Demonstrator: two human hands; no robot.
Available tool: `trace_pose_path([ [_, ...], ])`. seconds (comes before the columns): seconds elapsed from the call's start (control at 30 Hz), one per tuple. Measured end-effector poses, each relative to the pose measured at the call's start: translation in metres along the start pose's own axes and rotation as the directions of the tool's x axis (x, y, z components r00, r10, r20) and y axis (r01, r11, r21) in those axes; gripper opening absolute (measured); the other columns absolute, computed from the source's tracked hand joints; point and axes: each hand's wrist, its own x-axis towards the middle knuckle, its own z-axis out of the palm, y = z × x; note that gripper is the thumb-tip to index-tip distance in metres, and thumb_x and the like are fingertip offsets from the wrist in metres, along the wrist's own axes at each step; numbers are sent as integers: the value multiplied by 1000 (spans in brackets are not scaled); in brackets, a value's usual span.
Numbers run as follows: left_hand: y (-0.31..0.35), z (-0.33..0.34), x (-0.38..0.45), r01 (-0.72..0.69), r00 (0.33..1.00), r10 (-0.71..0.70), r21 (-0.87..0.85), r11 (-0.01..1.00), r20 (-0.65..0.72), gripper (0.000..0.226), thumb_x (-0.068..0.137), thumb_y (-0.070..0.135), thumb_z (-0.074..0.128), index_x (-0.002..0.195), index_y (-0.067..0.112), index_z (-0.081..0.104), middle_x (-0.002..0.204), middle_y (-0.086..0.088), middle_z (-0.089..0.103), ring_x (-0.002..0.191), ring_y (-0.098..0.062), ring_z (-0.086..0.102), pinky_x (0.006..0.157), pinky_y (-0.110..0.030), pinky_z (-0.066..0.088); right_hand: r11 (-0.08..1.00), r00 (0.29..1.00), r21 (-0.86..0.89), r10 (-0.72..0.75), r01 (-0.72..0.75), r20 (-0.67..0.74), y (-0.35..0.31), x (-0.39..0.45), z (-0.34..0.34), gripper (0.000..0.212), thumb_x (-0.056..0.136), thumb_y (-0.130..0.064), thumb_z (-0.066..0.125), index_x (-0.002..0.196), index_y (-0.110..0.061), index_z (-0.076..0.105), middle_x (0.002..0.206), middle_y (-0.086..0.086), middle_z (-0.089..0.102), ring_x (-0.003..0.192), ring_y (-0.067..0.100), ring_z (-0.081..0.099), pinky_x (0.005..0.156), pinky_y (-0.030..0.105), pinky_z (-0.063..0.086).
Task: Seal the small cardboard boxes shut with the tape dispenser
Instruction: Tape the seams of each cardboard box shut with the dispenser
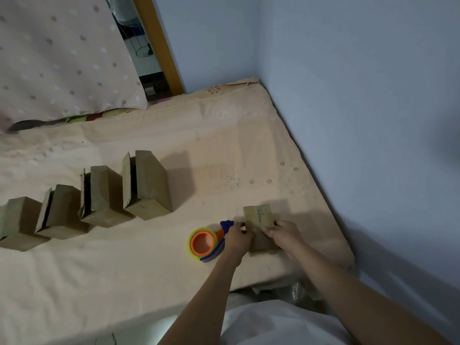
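Both hands are working on one small cardboard box (pixel 260 227) near the bed's (pixel 149 270) right edge. The left hand (pixel 237 239) is gripping its left side and the right hand (pixel 282 235) is pressing curled fingers onto its top; whether tape is already on it is unclear. The tape dispenser (pixel 207 242) is lying just beside the left hand, ungrasped. Four more boxes (pixel 149 185) are waiting in a row toward the left edge, at least three with flaps gaping, their contents hidden. Judging from this, most of the sealing is remaining.
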Motion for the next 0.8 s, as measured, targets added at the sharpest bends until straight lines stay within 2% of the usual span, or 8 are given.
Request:
trace_pose_path([
  [0.13,-5,-5,2,-47,999,47,66,997,8,33,94,26,64,125,13,63,114,-3,69,102,-21,65,84,-34,57,998,999,-56,-22,20,-33,-4,-5,2,34,86,-33,76,117,-18,71,110,1,73,99,19,66,70,25,50],
  [0.2,-7,-14,2,-146,977,185,300,943,-105,25,95,22,57,113,11,70,107,-6,72,100,-26,66,76,-28,49,998,999,-57,-17,15,-39,-6,-7,1,35,87,-32,76,118,-18,71,112,1,73,99,20,66,69,25,48],
  [0.23,-10,-22,3,-160,951,248,394,905,-183,23,95,23,55,108,11,70,102,-7,72,97,-29,65,74,-31,48,999,999,-48,-9,8,-37,-6,-8,1,35,87,-32,75,119,-18,71,112,1,73,99,20,66,72,26,50],
  [0.33,-23,-46,0,-84,919,274,539,838,-283,29,92,33,59,107,8,60,103,-9,63,98,-30,59,84,-39,47,1000,999,-12,8,-9,-39,-6,-9,2,35,88,-30,75,119,-16,70,112,1,72,98,20,66,71,26,51],
  [0.43,-50,-57,0,50,958,184,757,652,-222,51,90,44,59,122,5,50,118,-11,57,112,-30,53,96,-36,40,1000,999,-18,7,-8,-41,-10,-13,3,31,90,-27,73,118,-14,69,111,2,72,95,20,65,59,21,44],
  [0.6,-70,-62,4,11,980,122,647,763,-160,26,94,23,60,115,10,54,105,-7,67,94,-28,64,76,-36,53,999,999,-45,-3,1,-48,-13,-18,3,32,90,-31,72,117,-13,68,110,2,70,91,18,61,56,21,41],
  [0.7,-69,-69,2,-7,978,134,612,791,-162,16,96,18,55,111,11,54,97,-5,64,86,-26,62,68,-33,47,1000,999,-18,8,-9,-48,-13,-20,3,38,88,-34,74,118,-11,67,113,5,70,89,18,61,56,22,43],
  [0.8,-60,-82,0,-105,953,250,584,805,-173,9,96,16,49,100,12,56,90,-4,61,78,-23,57,65,-31,41,999,998,-33,30,-32,-60,-17,-26,0,48,86,-40,77,120,-9,63,113,5,68,91,20,60,56,22,41],
])
